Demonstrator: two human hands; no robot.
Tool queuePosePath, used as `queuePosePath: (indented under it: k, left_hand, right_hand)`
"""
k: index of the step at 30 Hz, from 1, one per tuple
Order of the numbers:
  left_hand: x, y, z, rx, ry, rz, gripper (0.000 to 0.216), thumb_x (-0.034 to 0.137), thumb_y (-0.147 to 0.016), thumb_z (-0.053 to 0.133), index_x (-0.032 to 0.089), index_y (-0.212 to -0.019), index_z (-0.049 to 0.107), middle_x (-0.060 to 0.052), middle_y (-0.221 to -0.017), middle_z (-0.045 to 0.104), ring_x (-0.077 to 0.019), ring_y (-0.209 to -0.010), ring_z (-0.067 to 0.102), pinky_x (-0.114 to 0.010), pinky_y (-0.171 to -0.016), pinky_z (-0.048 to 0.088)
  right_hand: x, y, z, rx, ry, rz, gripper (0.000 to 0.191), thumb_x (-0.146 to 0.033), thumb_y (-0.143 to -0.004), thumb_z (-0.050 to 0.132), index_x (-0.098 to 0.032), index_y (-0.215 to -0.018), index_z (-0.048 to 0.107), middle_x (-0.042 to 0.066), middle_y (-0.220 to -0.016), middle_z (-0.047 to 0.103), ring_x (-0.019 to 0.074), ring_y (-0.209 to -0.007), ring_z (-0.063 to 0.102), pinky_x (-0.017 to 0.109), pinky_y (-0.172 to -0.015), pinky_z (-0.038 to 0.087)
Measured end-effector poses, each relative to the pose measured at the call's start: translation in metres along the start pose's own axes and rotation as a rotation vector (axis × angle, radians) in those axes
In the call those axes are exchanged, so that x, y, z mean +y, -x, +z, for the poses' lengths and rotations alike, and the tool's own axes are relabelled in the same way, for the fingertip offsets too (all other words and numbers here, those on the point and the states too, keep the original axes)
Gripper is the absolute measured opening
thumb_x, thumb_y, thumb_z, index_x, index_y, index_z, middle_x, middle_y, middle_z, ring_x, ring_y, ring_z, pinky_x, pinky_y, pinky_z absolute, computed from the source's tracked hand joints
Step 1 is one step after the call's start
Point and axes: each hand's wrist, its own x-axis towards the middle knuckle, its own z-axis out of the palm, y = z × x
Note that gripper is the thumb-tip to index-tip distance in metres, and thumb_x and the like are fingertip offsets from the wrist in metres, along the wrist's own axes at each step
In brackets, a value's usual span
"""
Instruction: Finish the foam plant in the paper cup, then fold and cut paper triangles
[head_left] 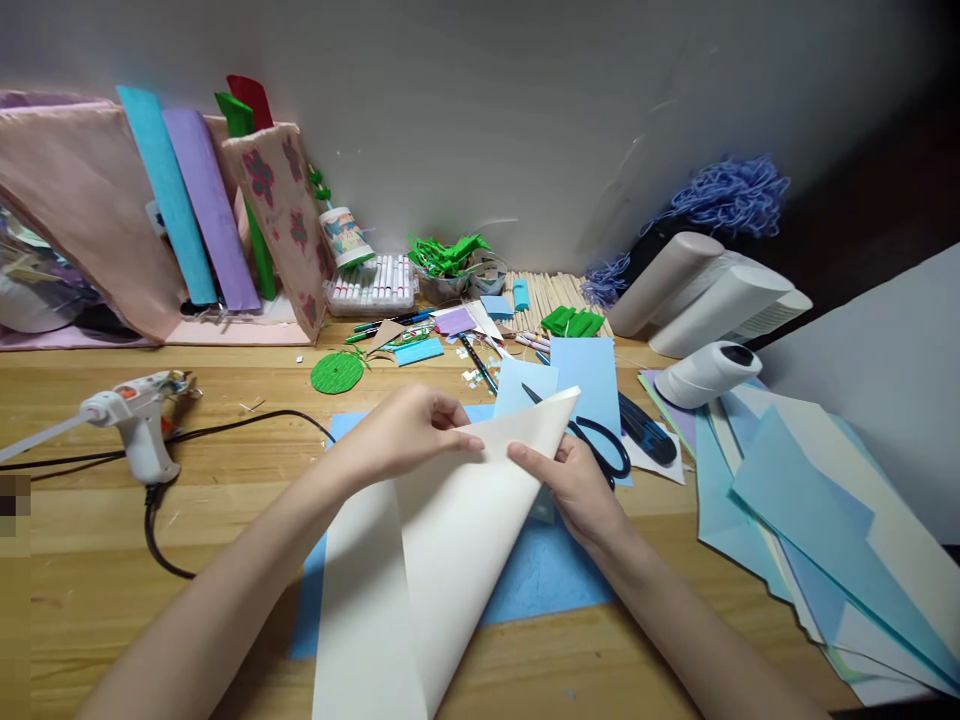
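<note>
A large cream paper sheet [457,540] lies curled over itself in front of me, on top of a blue sheet [547,580] on the wooden table [225,500]. My left hand [409,430] pinches the curled upper edge of the cream sheet, fingers closed on it. My right hand [574,485] grips the sheet's right side near its raised corner, thumb on top. Black-handled scissors [600,445] lie just beyond my right hand, on light blue paper pieces [585,375].
A white glue gun [135,415] with a black cord [161,540] stands at the left. Stacked coloured paper sheets [817,510] fill the right side. White rolls [705,295], markers [375,280], wooden sticks [544,295], green scraps and crepe paper rolls [195,210] line the back wall.
</note>
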Motion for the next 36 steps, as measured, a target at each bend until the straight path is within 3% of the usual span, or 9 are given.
queuePosePath:
  k: [7,15,21,29,36]
  left_hand:
    - [-0.005,-0.004,0.006,0.023,0.022,-0.07,0.022,0.037,-0.066,0.065,0.014,-0.067,0.064,-0.004,-0.066,0.066,-0.0167,-0.062,0.057,-0.022,-0.05,0.036]
    - [0.002,-0.002,0.007,0.038,0.006,-0.095,0.026,0.041,-0.066,0.065,0.015,-0.07,0.065,-0.003,-0.067,0.065,-0.0163,-0.064,0.057,-0.023,-0.053,0.038]
    - [0.005,0.0,0.01,0.061,0.015,-0.074,0.024,0.04,-0.067,0.065,0.016,-0.069,0.063,0.0,-0.064,0.063,-0.014,-0.062,0.055,-0.022,-0.053,0.038]
    - [0.003,-0.001,0.014,0.07,0.008,-0.08,0.025,0.04,-0.065,0.066,0.016,-0.072,0.065,0.0,-0.067,0.065,-0.0155,-0.064,0.057,-0.023,-0.054,0.039]
    - [0.004,-0.002,0.014,0.033,0.063,-0.152,0.03,0.04,-0.063,0.068,0.017,-0.082,0.068,-0.003,-0.075,0.069,-0.0199,-0.071,0.061,-0.025,-0.058,0.042]
  right_hand:
    - [-0.009,-0.01,-0.011,0.075,-0.083,-0.078,0.035,-0.042,-0.069,0.067,-0.013,-0.087,0.063,0.005,-0.08,0.069,0.0157,-0.069,0.062,0.024,-0.063,0.049]
    - [-0.022,-0.015,-0.023,0.141,-0.17,-0.205,0.021,-0.034,-0.068,0.069,-0.016,-0.067,0.06,-0.004,-0.065,0.061,0.0068,-0.059,0.055,0.016,-0.058,0.046]
    - [-0.025,-0.019,-0.031,0.181,-0.214,-0.219,0.023,-0.036,-0.066,0.07,-0.017,-0.078,0.066,-0.003,-0.067,0.062,0.0065,-0.06,0.057,0.015,-0.056,0.047]
    - [-0.026,-0.023,-0.038,0.244,-0.241,-0.221,0.02,-0.032,-0.06,0.075,-0.017,-0.071,0.067,-0.003,-0.064,0.062,0.005,-0.057,0.056,0.013,-0.052,0.046]
    - [-0.023,-0.022,-0.039,0.334,-0.106,-0.354,0.017,-0.033,-0.065,0.072,-0.018,-0.069,0.067,-0.001,-0.067,0.065,0.0076,-0.058,0.057,0.016,-0.052,0.046]
